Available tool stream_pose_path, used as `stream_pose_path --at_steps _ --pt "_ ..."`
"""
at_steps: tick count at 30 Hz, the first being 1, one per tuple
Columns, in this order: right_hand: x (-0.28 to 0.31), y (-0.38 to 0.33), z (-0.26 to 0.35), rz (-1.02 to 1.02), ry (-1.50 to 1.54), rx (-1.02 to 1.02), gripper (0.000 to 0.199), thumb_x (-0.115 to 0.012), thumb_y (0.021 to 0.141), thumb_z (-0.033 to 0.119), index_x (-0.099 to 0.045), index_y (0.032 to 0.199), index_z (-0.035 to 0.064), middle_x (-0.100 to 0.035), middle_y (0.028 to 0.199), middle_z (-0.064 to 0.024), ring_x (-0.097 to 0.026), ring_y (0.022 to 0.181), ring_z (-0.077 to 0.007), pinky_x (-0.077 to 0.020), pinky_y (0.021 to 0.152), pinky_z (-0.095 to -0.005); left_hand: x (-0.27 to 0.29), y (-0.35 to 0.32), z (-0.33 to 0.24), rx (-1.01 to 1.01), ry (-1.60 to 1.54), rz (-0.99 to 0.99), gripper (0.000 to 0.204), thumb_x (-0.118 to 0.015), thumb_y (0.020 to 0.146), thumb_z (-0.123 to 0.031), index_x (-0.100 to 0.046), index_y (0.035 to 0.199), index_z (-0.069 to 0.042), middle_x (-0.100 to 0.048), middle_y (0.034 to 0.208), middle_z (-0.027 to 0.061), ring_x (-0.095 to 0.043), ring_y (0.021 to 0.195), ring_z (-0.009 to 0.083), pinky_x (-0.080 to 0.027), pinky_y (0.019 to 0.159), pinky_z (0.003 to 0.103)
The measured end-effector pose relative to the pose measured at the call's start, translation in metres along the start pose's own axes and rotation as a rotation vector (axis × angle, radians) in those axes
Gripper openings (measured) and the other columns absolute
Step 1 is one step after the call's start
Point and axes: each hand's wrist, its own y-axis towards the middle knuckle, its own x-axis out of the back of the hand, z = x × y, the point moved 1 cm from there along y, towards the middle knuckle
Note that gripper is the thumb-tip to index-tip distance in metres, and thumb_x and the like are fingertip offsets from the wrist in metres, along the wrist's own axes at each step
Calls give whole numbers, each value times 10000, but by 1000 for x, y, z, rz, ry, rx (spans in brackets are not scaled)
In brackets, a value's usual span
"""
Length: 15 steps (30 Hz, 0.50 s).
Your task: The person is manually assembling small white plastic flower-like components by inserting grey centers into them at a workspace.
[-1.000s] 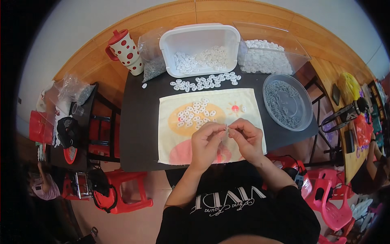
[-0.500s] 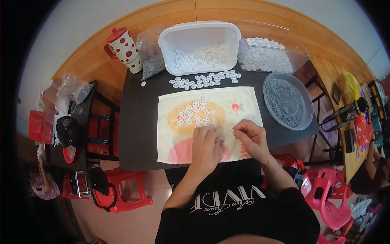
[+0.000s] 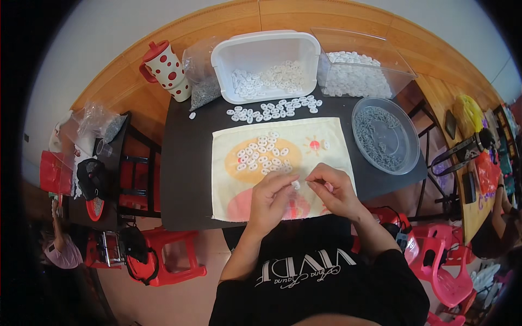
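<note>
Since 0.5 s ago: both hands have drawn closer together at the near edge of the cloth; the small white piece now shows between the fingertips. Cloth, bins and loose pieces unchanged.

L hand point(image 3: 272, 198): fingers curled, thumb and forefinger pinched on a small white ring piece point(image 3: 296, 185), held just above the cloth point(image 3: 326, 136) near its near edge, mid-width.
R hand point(image 3: 334, 190): fingers bent in, tips pinched together just right of the piece, nearly touching it. Can't tell if it grips anything of its own; too small to see.

Cloth: pale, printed w/ orange and pink blobs, lies flat on the dark worktop point(image 3: 185, 179), centre to near edge. Cluster of white ring pieces point(image 3: 263, 155) on the cloth's far-left part, apart from the hands. One stray piece near the cloth's right edge.

Far edge of worktop: row of loose white pieces point(image 3: 274, 108) just beyond the cloth. Behind it a white tub point(image 3: 261, 49) w/ more pieces inside. To its right a clear bin point(image 3: 375, 60) full of white pieces, at the far-right corner. Clear round bowl point(image 3: 405, 136) w/ small grey bits at the right edge. Plastic bag of grey bits point(image 3: 204, 89) and a red-spotted lidded cup point(image 3: 166, 68) at the far-left corner.
</note>
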Motion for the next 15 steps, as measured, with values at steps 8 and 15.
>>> stream_pose_path --at_steps 8,15 --pt "0 -1 -4 26 -48 55 125 -623 859 -72 -630 963 -4 -595 811 -119 -598 736 -260 -448 657 -339 0 0 -4 21 26 52 300 -561 909 82 -685 1172 10 -622 982 119 -633 794 189 -505 711 276" --pt "1 2 -1 66 -74 41 132 -623 858 -68 -633 967 5 -608 820 -122 -607 734 -275 -451 643 -349 -1 -2 -2 57 -54 86 304 -561 907 78 -670 1188 33 -611 997 118 -628 840 193 -499 741 272"
